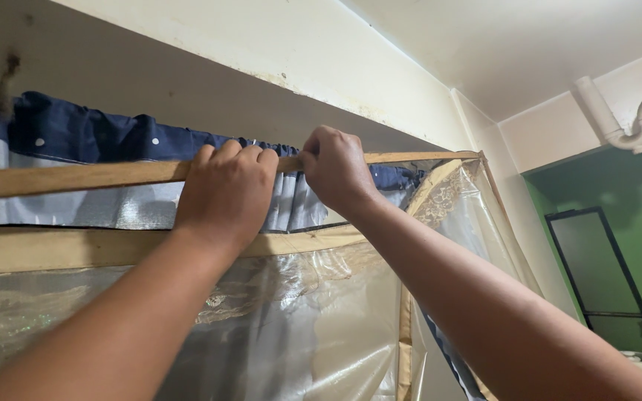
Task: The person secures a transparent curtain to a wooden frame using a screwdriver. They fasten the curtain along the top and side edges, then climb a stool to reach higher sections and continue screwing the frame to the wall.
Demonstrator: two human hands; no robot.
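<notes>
Both forearms rise from the bottom of the view toward a thin wooden strip (76,177) that runs overhead. The left hand (224,194) is clenched around the strip, its grip wrapped over from the near side so the knuckles face the camera. The right hand (336,169) grasps the same strip just beside it, fingers curled over the top edge; the two grips are near each other but not touching. The strip's long axis runs almost level from the left edge of the view, through both grips, and on to the right, where it meets a corner of a frame. Of the two, the right hand is nearer that corner; more of the strip lies to the left of the left grip. The strip is pale, bare wood, narrow and straight. Below the grips hangs clear plastic sheeting (321,319) with a tan border; behind them sits a dark blue dotted curtain (76,134), and farther right a white pipe (637,122) on a green wall
</notes>
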